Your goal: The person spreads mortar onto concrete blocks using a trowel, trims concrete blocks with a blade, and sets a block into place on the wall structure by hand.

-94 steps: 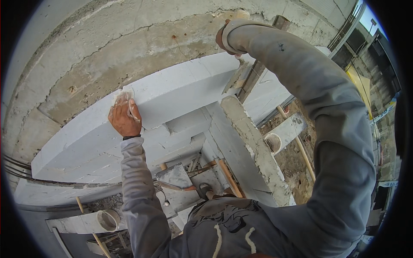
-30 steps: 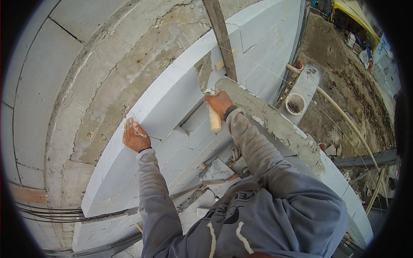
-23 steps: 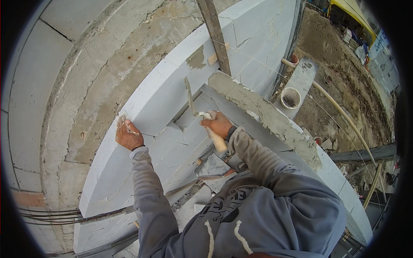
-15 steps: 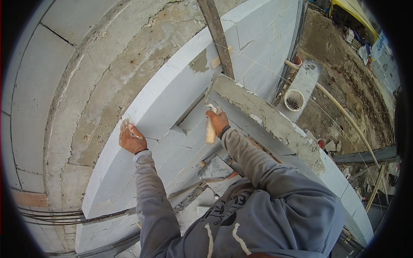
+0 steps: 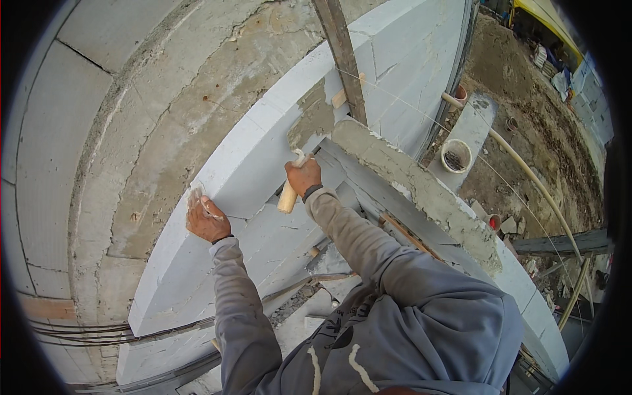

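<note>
Here a pale wooden-handled trowel is gripped in the right hand, its blade hard to tell from the grey mortar patch spread just below the top edge of the white block wall. The left hand is laid open along that edge. Mortar could be dropped if the blade is tipped; the grey mortar-coated cross wall could be scraped by a wide swing.

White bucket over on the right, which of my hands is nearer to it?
Right. The right hand, gripping a wooden-handled tool, is left of the white bucket, with the mortar-covered ledge between them. The left hand is farther left, on the white block wall.
</note>
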Demonstrator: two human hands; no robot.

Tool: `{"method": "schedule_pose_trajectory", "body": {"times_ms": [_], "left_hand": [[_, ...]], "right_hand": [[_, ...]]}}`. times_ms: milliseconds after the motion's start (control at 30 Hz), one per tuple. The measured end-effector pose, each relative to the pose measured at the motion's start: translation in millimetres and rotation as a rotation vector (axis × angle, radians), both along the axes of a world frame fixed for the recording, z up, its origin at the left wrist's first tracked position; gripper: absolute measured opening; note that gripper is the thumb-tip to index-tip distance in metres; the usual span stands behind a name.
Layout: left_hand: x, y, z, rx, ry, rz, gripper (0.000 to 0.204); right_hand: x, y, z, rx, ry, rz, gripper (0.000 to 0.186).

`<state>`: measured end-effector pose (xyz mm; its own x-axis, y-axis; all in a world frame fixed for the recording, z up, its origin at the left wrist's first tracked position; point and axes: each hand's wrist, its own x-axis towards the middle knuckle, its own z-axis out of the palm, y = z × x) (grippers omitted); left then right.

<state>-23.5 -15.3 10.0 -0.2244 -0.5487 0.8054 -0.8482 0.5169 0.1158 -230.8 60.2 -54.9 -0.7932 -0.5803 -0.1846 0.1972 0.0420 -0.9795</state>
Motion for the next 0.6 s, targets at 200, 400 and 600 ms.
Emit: {"method": "schedule_pose_trajectory", "body": {"times_ms": [200,400,600], "left_hand": [[-7,3,5,0.028,0.007,-0.018,0.035],[-2,2,3,0.034,-0.007,-0.043,0.035],[-5,2,5,0.038,-0.009,-0.119,0.037]], "right_hand": [[33,36,3,-0.013,0.283,0.072,0.038],[27,73,-52,-0.106,0.041,0.164,0.031],[5,-20,-16,-0.186,-0.009,-0.185,0.033]]}}
